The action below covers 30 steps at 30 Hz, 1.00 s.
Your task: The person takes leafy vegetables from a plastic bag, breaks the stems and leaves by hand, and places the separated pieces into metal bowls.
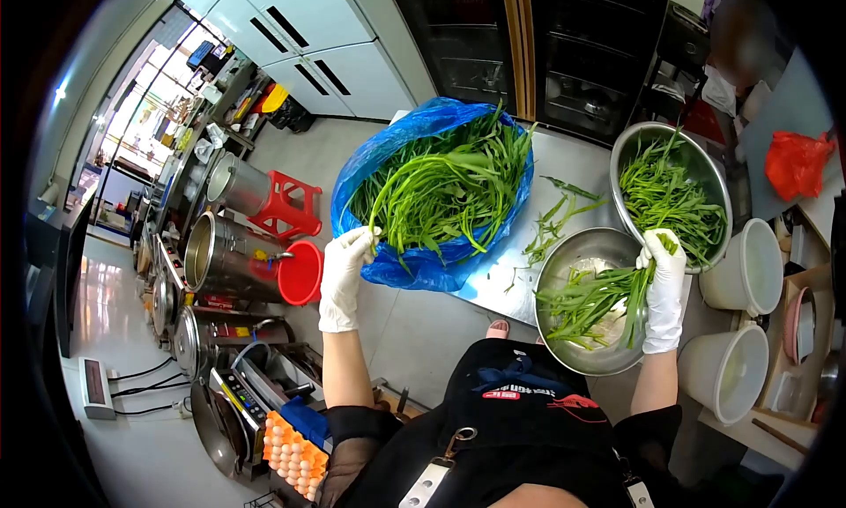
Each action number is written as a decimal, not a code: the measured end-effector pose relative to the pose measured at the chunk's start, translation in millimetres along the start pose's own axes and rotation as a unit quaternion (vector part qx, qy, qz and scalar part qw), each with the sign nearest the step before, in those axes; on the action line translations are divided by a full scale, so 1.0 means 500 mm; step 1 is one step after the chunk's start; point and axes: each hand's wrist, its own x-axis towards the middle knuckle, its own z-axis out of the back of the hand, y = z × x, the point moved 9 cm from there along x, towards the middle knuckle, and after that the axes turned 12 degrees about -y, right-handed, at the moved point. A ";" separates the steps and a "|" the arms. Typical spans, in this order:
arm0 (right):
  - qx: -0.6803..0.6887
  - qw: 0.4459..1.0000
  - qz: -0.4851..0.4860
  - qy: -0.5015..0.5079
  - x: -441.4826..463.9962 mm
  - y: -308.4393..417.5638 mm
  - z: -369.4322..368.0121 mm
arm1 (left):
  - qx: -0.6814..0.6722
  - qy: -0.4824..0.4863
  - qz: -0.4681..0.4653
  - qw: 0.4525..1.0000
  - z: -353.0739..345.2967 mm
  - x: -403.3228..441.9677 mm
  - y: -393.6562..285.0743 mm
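Note:
My left hand, in a white glove, pinches the end of a long green stem at the near left rim of a blue plastic bag. Inside the bag is a large heap of water spinach, long-stemmed with narrow leaves. My right hand, also gloved, is closed around a bunch of water spinach, whose leafy ends hang over a steel bowl. More greens lie in that bowl. Beyond my right hand, a larger steel basin holds another pile of greens.
Loose leaves are scattered on the steel table. Two white buckets stand at the right. At the left are a red stool, a red bucket, large steel pots and a tray of eggs.

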 end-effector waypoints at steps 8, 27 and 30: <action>-0.108 0.990 0.044 0.078 -0.053 0.049 -0.131 | 0.006 -0.019 -0.018 1.000 -0.005 -0.064 -0.010; -0.362 0.727 0.525 0.256 -0.191 0.065 -0.353 | 0.163 0.113 -0.326 0.924 -0.199 -0.184 -0.098; -0.370 0.752 0.478 0.263 -0.172 0.052 -0.337 | 0.205 0.098 -0.306 0.925 -0.213 -0.179 -0.087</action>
